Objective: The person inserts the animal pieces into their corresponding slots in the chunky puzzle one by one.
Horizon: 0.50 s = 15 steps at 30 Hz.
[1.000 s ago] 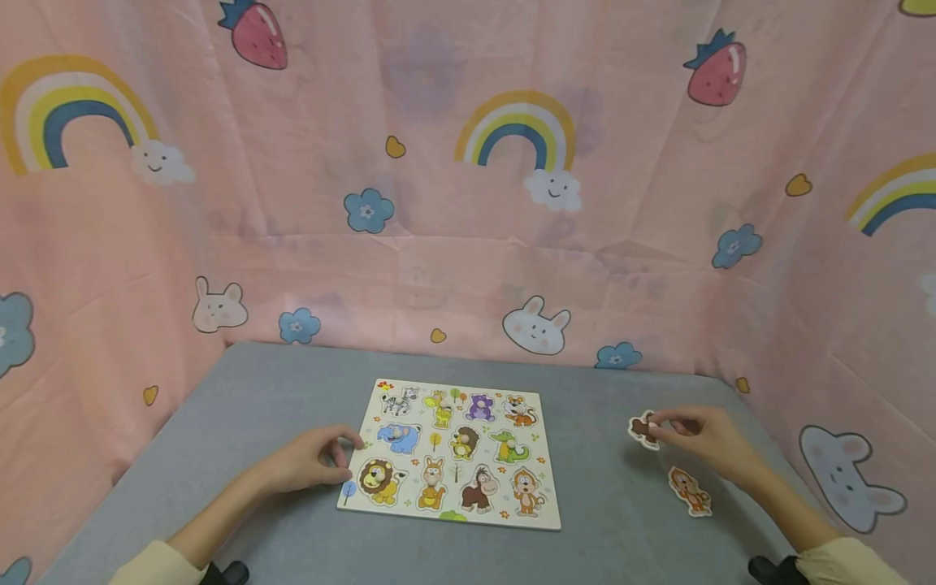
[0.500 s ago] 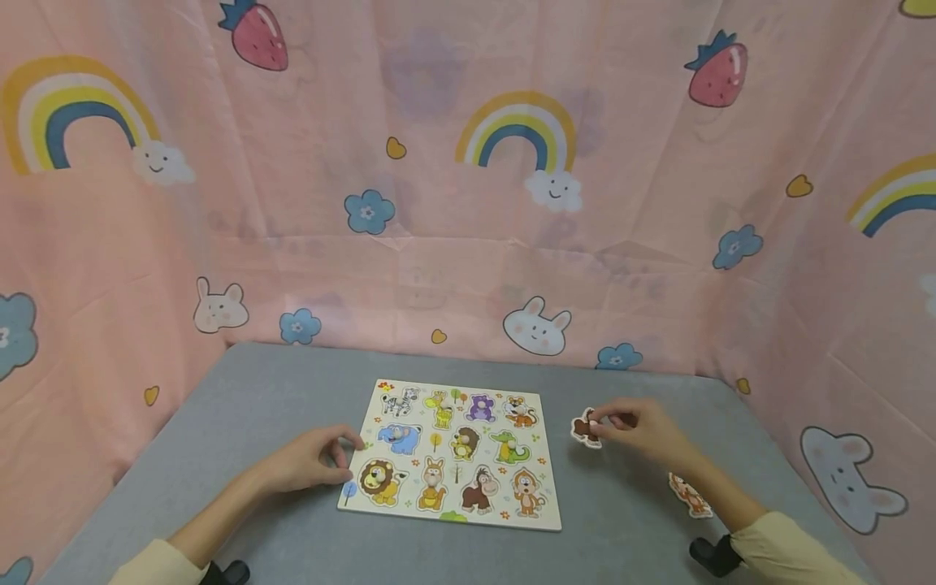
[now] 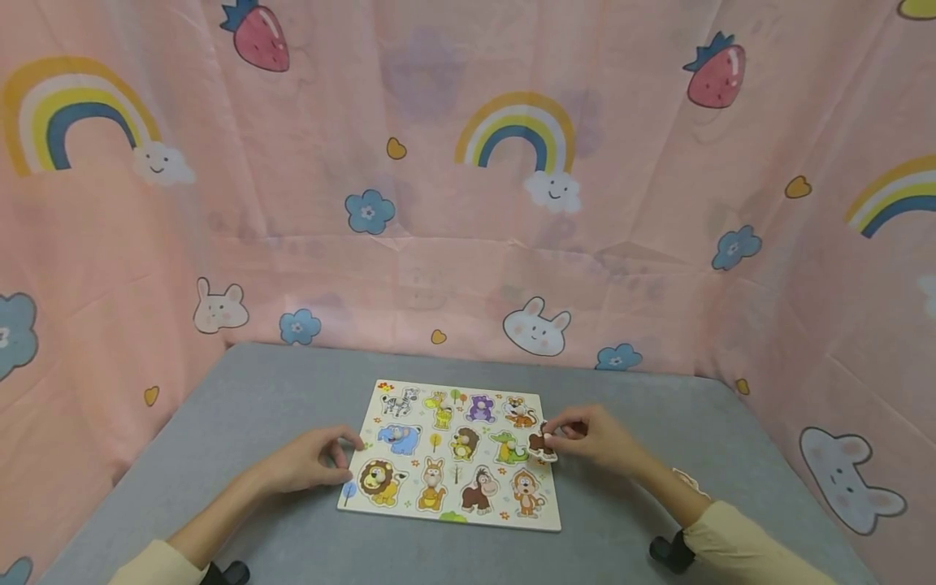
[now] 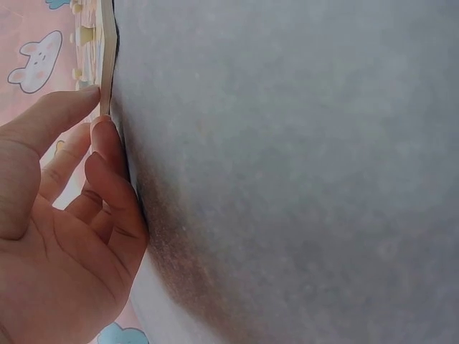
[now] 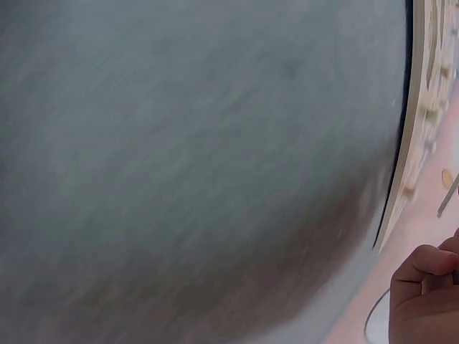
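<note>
Ideally the right hand [image 3: 592, 439], pinching the small brown animal-shaped wooden puzzle piece [image 3: 542, 444] at the right edge of the flat wooden animal puzzle board [image 3: 455, 452], keeps it level while the left hand [image 3: 310, 459], fingers curled against the board's left edge, steadies it on the grey felt-covered surface [image 3: 256, 406] ringed by pink rainbow-print curtains [image 3: 439, 162].
</note>
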{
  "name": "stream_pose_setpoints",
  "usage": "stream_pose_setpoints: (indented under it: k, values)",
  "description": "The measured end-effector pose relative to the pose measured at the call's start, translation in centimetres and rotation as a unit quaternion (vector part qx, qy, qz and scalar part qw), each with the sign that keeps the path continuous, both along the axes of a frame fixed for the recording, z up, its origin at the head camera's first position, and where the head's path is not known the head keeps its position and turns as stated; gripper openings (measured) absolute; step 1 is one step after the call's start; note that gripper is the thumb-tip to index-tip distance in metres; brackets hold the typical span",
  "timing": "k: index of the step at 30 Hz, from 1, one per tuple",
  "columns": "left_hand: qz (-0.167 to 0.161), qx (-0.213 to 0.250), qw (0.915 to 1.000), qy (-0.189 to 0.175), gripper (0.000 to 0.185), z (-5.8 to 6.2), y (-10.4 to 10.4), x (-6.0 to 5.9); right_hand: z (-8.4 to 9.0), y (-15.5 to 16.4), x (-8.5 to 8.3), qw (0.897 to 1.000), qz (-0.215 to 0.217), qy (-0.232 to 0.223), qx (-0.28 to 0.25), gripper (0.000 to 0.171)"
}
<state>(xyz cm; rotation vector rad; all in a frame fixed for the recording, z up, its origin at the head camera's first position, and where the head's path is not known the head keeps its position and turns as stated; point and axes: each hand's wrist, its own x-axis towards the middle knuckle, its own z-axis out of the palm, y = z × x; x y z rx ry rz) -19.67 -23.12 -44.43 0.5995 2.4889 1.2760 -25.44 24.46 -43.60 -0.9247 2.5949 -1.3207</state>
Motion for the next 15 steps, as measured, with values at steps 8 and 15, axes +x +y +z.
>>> stream_pose_setpoints:
  k: [8,15]
  values:
    - [0.001,0.004,1.0000,-0.004,0.035,-0.1,0.0,0.0,-0.4,-2.3,0.2,0.999,0.042,0.003,-0.015,0.008]
    - [0.008,0.007,0.9999,-0.003,0.036,0.0,0.2,0.2,-0.6,-4.0,0.9,0.997,0.070,-0.004,-0.027,0.008]
